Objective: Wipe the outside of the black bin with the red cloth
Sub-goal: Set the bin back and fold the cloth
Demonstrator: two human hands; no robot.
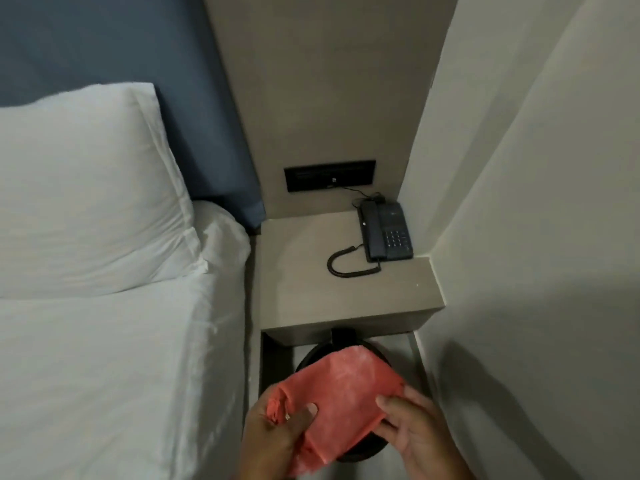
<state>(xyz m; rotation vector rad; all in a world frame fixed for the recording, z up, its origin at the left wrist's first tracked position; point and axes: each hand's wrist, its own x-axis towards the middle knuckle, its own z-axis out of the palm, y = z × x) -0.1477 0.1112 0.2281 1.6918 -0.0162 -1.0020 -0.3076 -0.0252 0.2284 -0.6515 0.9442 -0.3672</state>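
While the cloth (341, 386) is spread over the bin (313, 355) at 6 o'clock, under the bench (346, 289), I judge wiping not begun. My left hand (277, 434) pinches its bunched edge; my right hand (415, 424) grips the other side. Next: fold a pad and press it to the bin's outer wall.

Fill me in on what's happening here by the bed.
A person holds a red cloth in both hands, the left hand gripping a bunched end, the right hand pinching the other edge. The cloth hangs spread over a black bin on the floor, in front of the bedside shelf with the telephone. No wiping of the bin's outside shows yet.
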